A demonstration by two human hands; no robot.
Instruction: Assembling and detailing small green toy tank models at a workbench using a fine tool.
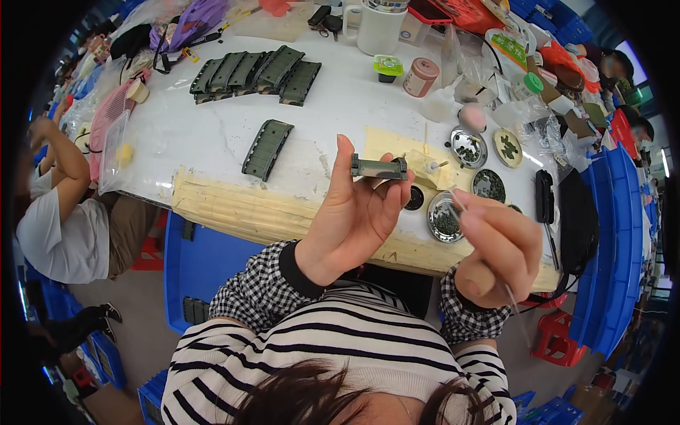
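My left hand [347, 225] is raised over the table's near edge, palm up. Its thumb and fingers grip a camouflage-green plastic piece [375, 168] by its ends. To the right, my right hand [501, 244] pinches a thin, pale, see-through stick [520, 312], its upper tip near a metal dish. That metal dish [443, 218] holds small dark green bits, as does a second dish [489, 185] just behind it. Left of my left hand, a similar ribbed camouflage piece [268, 150] lies alone on the white table. Both my forearms wear checked sleeve covers.
Several more camouflage pieces [244, 72] lie in a row farther back. A white mug [379, 30], a pink tin [421, 76] and a pale dish [507, 147] stand behind the dishes. Blue bins [603, 241] rise at the right. Another person [67, 227] sits at the left.
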